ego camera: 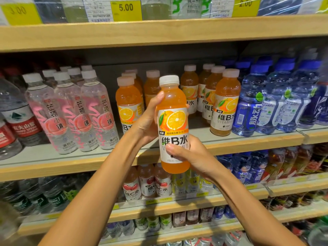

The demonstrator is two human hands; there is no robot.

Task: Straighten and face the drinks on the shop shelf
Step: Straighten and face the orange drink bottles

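I have the orange vitamin drink bottle (173,121) held upright in mid-air, off the shelf and in front of its middle tier (230,146), white cap up and the orange-slice label facing me. My left hand (149,119) wraps the upper body from the left, thumb laid across the shoulder and fingers curled behind. My right hand (190,155) clasps the lower part from the right, thumb pressed over the label's bottom edge. Both grips are closed round the bottle.

Behind it on the tier, one matching orange bottle (128,103) stands at the front left and a cluster of the same drink (224,103) stands to the right. Pink-labelled peach water bottles (74,110) sit further left, with red-labelled spring water (19,121) at the edge. Blue-capped bottles (262,103) fill the right. A yellow 5.00 price tag (126,10) hangs above; vitamin C bottles (147,183) stand on the tier below.
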